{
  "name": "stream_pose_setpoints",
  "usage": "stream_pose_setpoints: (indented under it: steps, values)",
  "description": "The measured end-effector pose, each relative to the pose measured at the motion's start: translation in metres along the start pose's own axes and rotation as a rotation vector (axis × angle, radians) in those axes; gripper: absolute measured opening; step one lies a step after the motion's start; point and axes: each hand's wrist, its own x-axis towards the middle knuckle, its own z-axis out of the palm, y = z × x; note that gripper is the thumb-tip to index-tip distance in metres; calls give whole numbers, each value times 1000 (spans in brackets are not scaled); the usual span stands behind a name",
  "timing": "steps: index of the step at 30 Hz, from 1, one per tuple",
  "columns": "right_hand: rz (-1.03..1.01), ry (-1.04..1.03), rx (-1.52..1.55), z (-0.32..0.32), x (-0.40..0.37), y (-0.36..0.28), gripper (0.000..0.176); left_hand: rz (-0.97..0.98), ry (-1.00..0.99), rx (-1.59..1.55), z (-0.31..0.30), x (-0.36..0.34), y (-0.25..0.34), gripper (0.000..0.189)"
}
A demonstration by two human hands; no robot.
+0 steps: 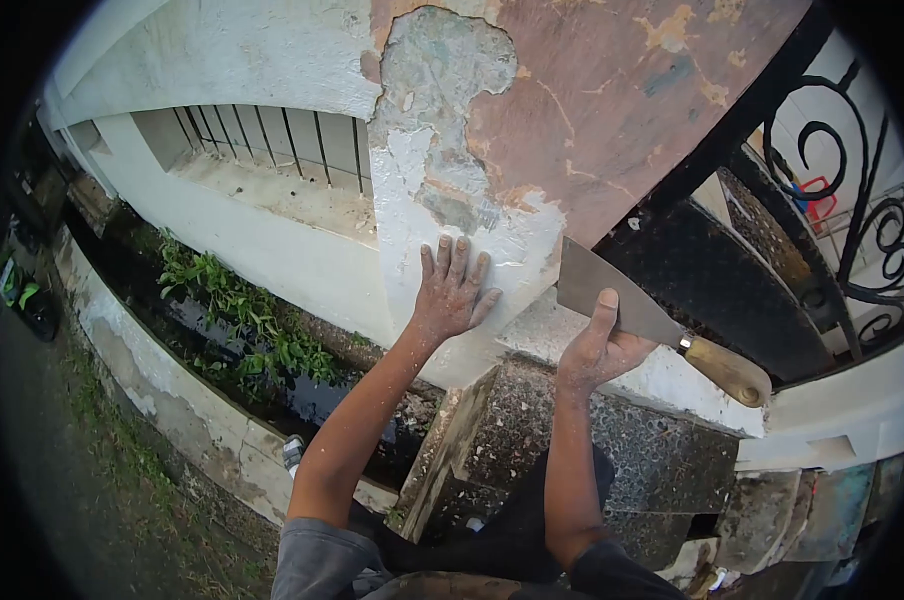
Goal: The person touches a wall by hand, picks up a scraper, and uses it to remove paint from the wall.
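Pillar: a masonry gate pillar (592, 110) fills the upper frame. Its reddish-brown paint is flaking, and a rough patch of white filler (442, 170) runs down its near corner.

Gate: a black wrought-iron gate (852, 200) with scrollwork stands just right of the pillar.

Drain: an open drain (242, 310) with dark water and green weeds runs along the foot of the white wall at left, below a barred window opening (272, 135).

Ledge: a speckled terrazzo ledge (632, 440) sits under the pillar's base, close in front of the person, with both forearms reaching up past it.

Left hand: the left hand (452, 290) lies flat against the white filler low on the pillar. Its fingers (459, 262) are spread, pointing up and gripping nothing. The palm-on contact looks like a way of feeling the surface or steadying against it.

Right hand: the right hand (597, 350) is raised just right of the left, near the pillar's corner. It is closed around the putty knife, with the thumb laid up the blade's face and the other fingers wrapped beneath.

Putty knife: the putty knife (607, 295) has a wide steel blade whose edge meets the filler at the corner. Its wooden handle (727, 370) juts free to the right. The hand holds it by the blade rather than the handle, which probably gives closer control at the edge.
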Motion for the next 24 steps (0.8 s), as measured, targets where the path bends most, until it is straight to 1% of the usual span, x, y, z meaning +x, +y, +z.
stream_pose_setpoints:
  steps: [1, 3, 6, 7, 10, 12, 14, 16, 19, 22, 24]
  values:
    - [-23, 33, 15, 2, 5, -4, 35, -2, -67, -50, -4, -8, 7, 65]
    - [-31, 33, 42, 0, 11, -7, 37, -11, -202, -147, -12, -20, 18, 54]
    - [-23, 35, 38, -6, 15, -10, 39, 110, -395, -231, -29, -32, 20, 47]
    - [-25, 32, 34, -7, 18, -11, 39, 153, -374, -253, -33, -34, 18, 45]
    - [-39, 50, 31, -8, 24, -14, 36, -69, -511, -436, -41, -48, 11, 46]
    - [-40, 42, 57, -12, 26, -11, 35, -182, -390, -466, -40, -43, 8, 47]
    - [-41, 43, 75, -13, 26, -9, 35, -242, -216, -385, -46, -21, 13, 51]
    - [-41, 44, 88, -13, 24, -6, 36, -249, 3, -189, -56, 10, 33, 59]
    - [-3, 24, 102, -7, 19, -12, 35, -338, -72, -206, -41, 17, 56, 75]
    - [10, 4, 116, -4, 17, -15, 36, -347, -195, -166, -30, 14, 70, 81]
    - [23, -25, 96, -7, 17, -13, 37, -321, -193, -184, -29, 14, 71, 81]
